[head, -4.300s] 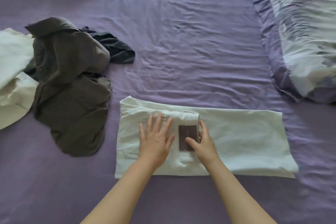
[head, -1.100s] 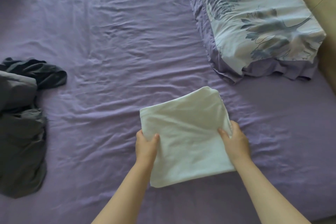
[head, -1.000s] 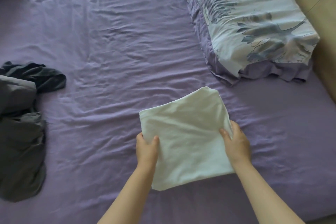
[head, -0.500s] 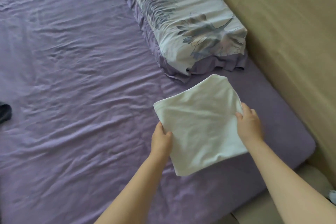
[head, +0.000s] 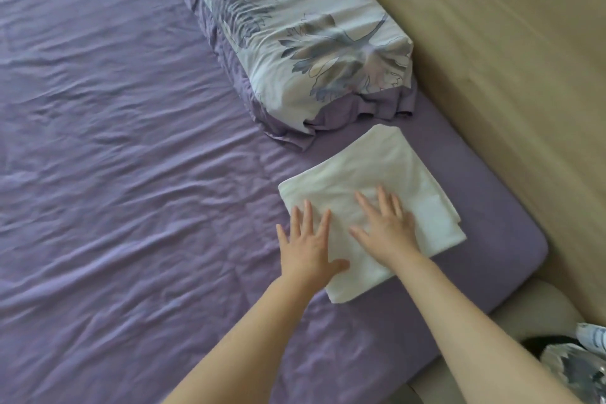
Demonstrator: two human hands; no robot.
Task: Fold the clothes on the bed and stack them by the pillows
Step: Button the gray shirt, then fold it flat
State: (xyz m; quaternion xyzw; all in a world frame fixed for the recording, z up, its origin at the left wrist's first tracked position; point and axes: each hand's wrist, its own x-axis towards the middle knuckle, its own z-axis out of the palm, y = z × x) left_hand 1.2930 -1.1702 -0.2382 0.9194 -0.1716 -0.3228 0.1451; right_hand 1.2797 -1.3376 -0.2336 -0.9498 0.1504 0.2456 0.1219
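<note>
A folded white garment point(head: 393, 170) lies flat on the purple bed sheet point(head: 114, 157), just in front of the floral pillow point(head: 295, 43) at the bed's right corner. My left hand point(head: 308, 239) lies flat with fingers spread on the garment's left edge. My right hand point(head: 387, 226) presses flat on the middle of the garment with straight fingers. Neither hand grips the cloth. The other clothes are out of view.
A beige headboard panel point(head: 492, 59) runs along the right side behind the pillow. The bed's corner point(head: 531, 246) drops off to the right of the garment. A patterned object point(head: 583, 367) shows at the bottom right edge.
Both hands carried the folded white garment right toward the pillow, set it down on the sheet and let go. They now lie flat on it. The dark clothes left the view.
</note>
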